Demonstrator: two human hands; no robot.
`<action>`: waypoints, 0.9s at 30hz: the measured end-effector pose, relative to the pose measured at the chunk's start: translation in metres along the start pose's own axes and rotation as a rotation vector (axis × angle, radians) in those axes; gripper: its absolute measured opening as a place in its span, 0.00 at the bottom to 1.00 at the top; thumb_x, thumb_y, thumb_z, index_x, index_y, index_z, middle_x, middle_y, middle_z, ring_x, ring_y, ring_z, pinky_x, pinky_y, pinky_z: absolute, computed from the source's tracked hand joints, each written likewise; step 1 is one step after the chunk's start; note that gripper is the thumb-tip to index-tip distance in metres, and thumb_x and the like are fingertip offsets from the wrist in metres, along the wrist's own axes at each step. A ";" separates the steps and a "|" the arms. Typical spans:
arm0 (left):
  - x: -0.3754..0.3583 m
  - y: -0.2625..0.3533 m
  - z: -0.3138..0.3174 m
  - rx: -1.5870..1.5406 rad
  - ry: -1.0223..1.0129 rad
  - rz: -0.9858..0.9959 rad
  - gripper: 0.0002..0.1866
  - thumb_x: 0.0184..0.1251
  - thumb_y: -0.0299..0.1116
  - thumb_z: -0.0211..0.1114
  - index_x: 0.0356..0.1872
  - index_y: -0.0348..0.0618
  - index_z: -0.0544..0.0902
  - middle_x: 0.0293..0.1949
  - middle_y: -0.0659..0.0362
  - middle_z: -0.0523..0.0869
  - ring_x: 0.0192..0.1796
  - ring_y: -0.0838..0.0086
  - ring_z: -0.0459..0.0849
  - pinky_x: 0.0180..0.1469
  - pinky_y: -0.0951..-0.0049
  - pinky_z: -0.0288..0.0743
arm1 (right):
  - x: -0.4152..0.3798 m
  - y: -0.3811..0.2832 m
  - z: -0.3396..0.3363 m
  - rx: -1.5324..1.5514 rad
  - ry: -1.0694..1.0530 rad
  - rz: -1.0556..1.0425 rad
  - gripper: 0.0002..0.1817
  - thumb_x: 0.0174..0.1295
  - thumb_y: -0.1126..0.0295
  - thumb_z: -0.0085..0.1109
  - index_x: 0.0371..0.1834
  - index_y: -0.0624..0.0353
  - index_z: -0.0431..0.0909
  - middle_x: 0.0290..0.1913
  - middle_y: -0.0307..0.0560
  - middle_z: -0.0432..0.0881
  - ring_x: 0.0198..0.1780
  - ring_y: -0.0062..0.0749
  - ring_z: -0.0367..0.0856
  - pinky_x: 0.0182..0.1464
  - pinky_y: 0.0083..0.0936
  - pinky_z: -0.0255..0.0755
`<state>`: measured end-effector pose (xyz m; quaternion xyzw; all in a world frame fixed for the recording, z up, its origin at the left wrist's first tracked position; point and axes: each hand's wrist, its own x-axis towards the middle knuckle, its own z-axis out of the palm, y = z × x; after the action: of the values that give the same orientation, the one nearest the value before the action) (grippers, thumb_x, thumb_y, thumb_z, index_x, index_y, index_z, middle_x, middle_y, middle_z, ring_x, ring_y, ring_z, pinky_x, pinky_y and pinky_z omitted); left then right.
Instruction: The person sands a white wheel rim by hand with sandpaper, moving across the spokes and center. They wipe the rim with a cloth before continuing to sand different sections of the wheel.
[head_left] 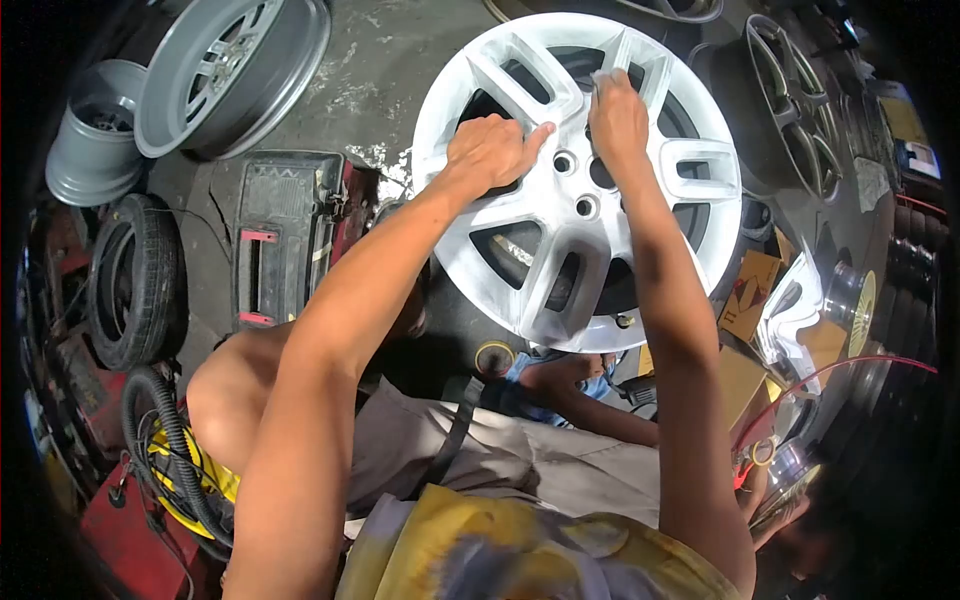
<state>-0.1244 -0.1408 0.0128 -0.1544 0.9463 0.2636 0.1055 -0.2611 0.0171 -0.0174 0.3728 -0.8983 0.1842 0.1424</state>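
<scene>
A white-coated alloy wheel rim [583, 233] lies face up in front of me, its surface streaky and dull. My left hand [492, 152] grips one of its spokes at the left, fingers curled over the edge and thumb stretched toward the hub. Near the top of the hub, my right hand [618, 115] pinches a small grey piece of what looks like folded sandpaper [601, 77] against a spoke. Most of that piece is hidden by the fingers.
Bare rims [235, 75] stand at the upper left, and a dark rim [795, 108] leans at the right. A toolbox [285, 235], a tire [135, 282] and a ribbed hose [170, 440] are on the left. Cardboard boxes [748, 295] sit right; another person's hand [785, 520] shows at lower right.
</scene>
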 end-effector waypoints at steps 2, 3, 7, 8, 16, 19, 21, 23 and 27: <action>0.004 0.001 -0.002 -0.004 0.028 0.019 0.46 0.77 0.67 0.41 0.21 0.31 0.87 0.26 0.39 0.87 0.33 0.44 0.88 0.41 0.50 0.82 | -0.017 -0.005 -0.012 0.018 -0.061 0.022 0.16 0.65 0.77 0.57 0.56 0.64 0.81 0.48 0.60 0.79 0.44 0.57 0.84 0.45 0.45 0.78; 0.004 0.004 -0.003 0.005 0.019 0.006 0.45 0.78 0.66 0.42 0.25 0.30 0.88 0.28 0.38 0.87 0.36 0.44 0.89 0.43 0.52 0.83 | -0.029 -0.006 -0.013 0.035 -0.040 0.006 0.17 0.64 0.77 0.58 0.56 0.65 0.81 0.48 0.60 0.79 0.44 0.57 0.84 0.45 0.45 0.78; 0.003 0.008 -0.007 0.030 -0.073 -0.016 0.43 0.78 0.64 0.43 0.28 0.29 0.89 0.29 0.37 0.87 0.38 0.44 0.89 0.45 0.53 0.83 | -0.013 0.002 -0.005 0.007 -0.009 -0.010 0.16 0.63 0.77 0.60 0.54 0.65 0.81 0.48 0.60 0.80 0.44 0.57 0.85 0.46 0.46 0.79; 0.003 0.006 -0.007 0.033 -0.072 -0.020 0.43 0.78 0.64 0.43 0.28 0.29 0.89 0.29 0.37 0.87 0.38 0.44 0.89 0.45 0.53 0.83 | 0.003 0.001 -0.002 -0.042 0.007 -0.044 0.16 0.63 0.77 0.60 0.54 0.65 0.81 0.47 0.61 0.81 0.44 0.57 0.85 0.46 0.45 0.79; 0.004 0.002 -0.001 -0.020 -0.002 0.004 0.46 0.78 0.66 0.40 0.21 0.30 0.86 0.23 0.38 0.85 0.31 0.44 0.88 0.42 0.49 0.82 | -0.048 -0.010 -0.037 -0.009 -0.079 0.024 0.12 0.61 0.77 0.58 0.47 0.64 0.84 0.45 0.56 0.81 0.45 0.53 0.84 0.46 0.46 0.79; 0.005 0.003 0.001 0.002 0.007 0.009 0.46 0.79 0.66 0.40 0.23 0.30 0.87 0.24 0.37 0.85 0.34 0.43 0.88 0.44 0.50 0.82 | -0.061 -0.001 -0.052 -0.008 -0.170 0.118 0.16 0.61 0.77 0.60 0.52 0.61 0.84 0.45 0.55 0.80 0.47 0.53 0.82 0.49 0.45 0.76; 0.003 0.005 -0.002 -0.002 -0.029 0.000 0.46 0.79 0.65 0.39 0.24 0.30 0.87 0.26 0.37 0.86 0.35 0.43 0.89 0.44 0.50 0.82 | -0.042 -0.005 -0.057 0.080 0.075 -0.008 0.16 0.63 0.76 0.61 0.54 0.58 0.85 0.42 0.56 0.78 0.46 0.54 0.80 0.49 0.43 0.75; 0.003 0.006 -0.007 -0.001 -0.053 -0.010 0.45 0.80 0.64 0.38 0.25 0.30 0.88 0.27 0.36 0.86 0.37 0.43 0.89 0.45 0.50 0.82 | -0.027 -0.012 -0.029 0.218 0.112 0.062 0.15 0.63 0.75 0.61 0.53 0.61 0.86 0.43 0.56 0.77 0.47 0.52 0.78 0.51 0.41 0.73; 0.003 0.003 0.002 -0.006 0.012 -0.013 0.45 0.82 0.60 0.35 0.24 0.30 0.87 0.27 0.36 0.86 0.37 0.41 0.88 0.47 0.49 0.82 | -0.038 -0.043 0.002 0.262 0.170 0.088 0.14 0.61 0.78 0.61 0.50 0.65 0.85 0.44 0.57 0.77 0.48 0.53 0.77 0.52 0.44 0.72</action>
<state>-0.1277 -0.1379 0.0118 -0.1626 0.9452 0.2646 0.1013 -0.2041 0.0114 -0.0240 0.3316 -0.8668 0.3365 0.1598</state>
